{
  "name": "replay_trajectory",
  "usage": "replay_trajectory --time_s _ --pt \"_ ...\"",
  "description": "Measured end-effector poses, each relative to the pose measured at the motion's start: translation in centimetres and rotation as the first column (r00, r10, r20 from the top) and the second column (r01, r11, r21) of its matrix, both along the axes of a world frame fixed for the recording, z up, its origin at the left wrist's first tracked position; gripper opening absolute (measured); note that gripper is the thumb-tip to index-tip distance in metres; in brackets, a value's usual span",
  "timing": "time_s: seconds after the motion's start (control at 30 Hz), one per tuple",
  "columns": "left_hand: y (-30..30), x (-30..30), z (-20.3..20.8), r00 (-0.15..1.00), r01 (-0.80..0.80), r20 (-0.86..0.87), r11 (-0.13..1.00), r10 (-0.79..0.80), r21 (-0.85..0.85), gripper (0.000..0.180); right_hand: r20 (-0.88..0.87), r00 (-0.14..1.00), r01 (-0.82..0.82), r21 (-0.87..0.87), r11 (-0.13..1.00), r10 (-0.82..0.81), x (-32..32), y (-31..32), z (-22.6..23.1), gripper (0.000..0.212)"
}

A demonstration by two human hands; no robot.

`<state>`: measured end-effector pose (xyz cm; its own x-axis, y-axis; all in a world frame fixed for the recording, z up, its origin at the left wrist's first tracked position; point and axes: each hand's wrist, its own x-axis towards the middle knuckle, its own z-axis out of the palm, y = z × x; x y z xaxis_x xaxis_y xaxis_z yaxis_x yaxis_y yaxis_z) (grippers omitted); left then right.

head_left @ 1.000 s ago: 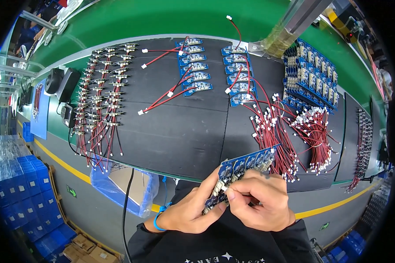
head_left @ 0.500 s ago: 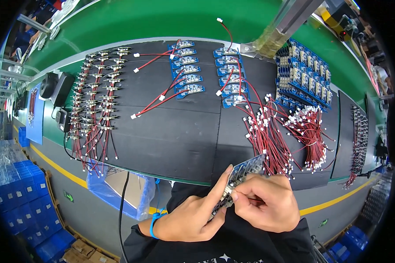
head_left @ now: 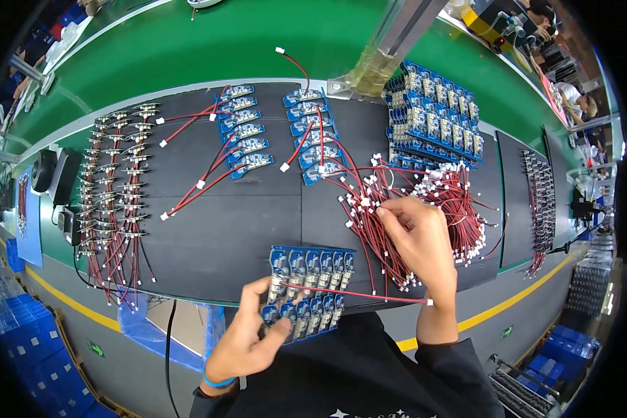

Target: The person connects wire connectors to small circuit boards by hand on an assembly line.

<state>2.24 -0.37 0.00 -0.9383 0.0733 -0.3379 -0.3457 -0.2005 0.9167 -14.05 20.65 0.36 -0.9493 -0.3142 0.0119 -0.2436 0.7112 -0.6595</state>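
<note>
The left hand (head_left: 249,340) grips two rows of blue rectangular circuit boards (head_left: 313,273) with pale components, held over the near edge of the flat black mat (head_left: 216,244). A thin red wire (head_left: 355,293) trails rightward from them. The right hand (head_left: 421,237), thumb and forefinger close together, meets a loose heap of dark-red wires with white plugs (head_left: 375,247); whether it grips one cannot be told.

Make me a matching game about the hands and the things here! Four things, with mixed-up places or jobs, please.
Things
1. Left hand
2. Right hand
3. Blue wristband
4. Stack of blue boards

Places or jobs
A. Right of the metal post
B. Around a wrist
C. Fingertips at the white plugs
D. Holding the joined circuit boards

Pairs: 1-D, 2-C, 3-B, 4-A
</note>
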Motion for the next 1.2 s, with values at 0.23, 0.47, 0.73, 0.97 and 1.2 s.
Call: replay_trajectory --time_s 0.23,0.47,0.73,0.97,1.2 --pt "-1.5 0.3 -1.1 0.995 -0.102 0.06 0.84 0.083 0.532 0.074 -0.027 0.999 -0.047 0.005 0.999 0.047 1.2 -1.4 -2.5 0.009" --pt "-0.9 1.7 -3.6 0.982 -0.078 -0.103 0.838 0.158 0.54 0.105 -0.18 0.976 -0.106 0.103 0.989 0.124 1.8 -2.6 -3.6 0.016" --pt "0.3 2.0 -4.7 0.919 -0.311 -0.158 0.911 0.36 0.27 0.065 -0.184 0.978 -0.079 0.087 0.993 0.094 1.7 -3.3 -3.8 0.016" --pt "2.6 1.9 -6.1 0.749 -0.642 0.111 0.675 0.653 0.364 0.058 -0.288 0.951 -0.072 0.153 0.986 0.114 1.0 -4.5 -4.6 0.011" --pt "3.0 0.6 -4.3 0.779 -0.622 0.158 0.715 0.607 0.319 0.045 -0.1 0.957 -0.289 -0.25 0.924 0.273 3.3 -3.6 -1.5 0.018"
